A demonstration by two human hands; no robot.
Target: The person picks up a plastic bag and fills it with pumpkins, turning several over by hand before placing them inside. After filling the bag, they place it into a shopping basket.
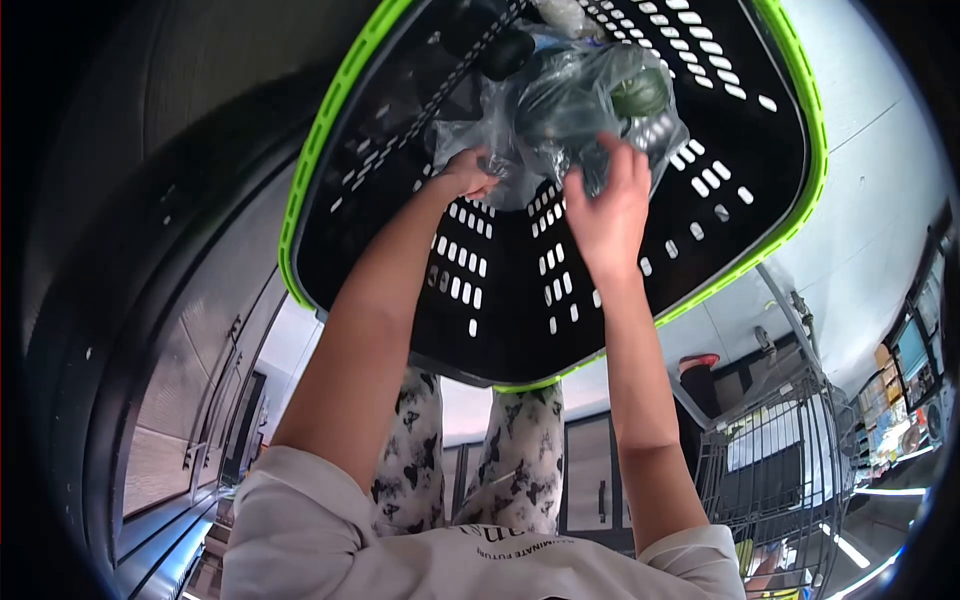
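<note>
Both my hands reach down into a deep black basket (480,345) with a bright green rim. My left hand (470,175) is closed on the crumpled edge of a clear plastic bag (505,150). My right hand (615,205) has its fingers apart and curved, right over the bagged produce, a little blurred. Close above those fingertips, a round dark green vegetable (640,93) shows through clear plastic. Another dark, rounded item (508,55) lies farther up in the basket, beside the bags.
Dark cabinets (165,430) with handles line the left side. A wire shopping cart (765,470) stands at the right, with a person's leg and red shoe (700,360) near it. Stocked shelves (895,390) show at the far right. The basket's slotted walls surround my forearms.
</note>
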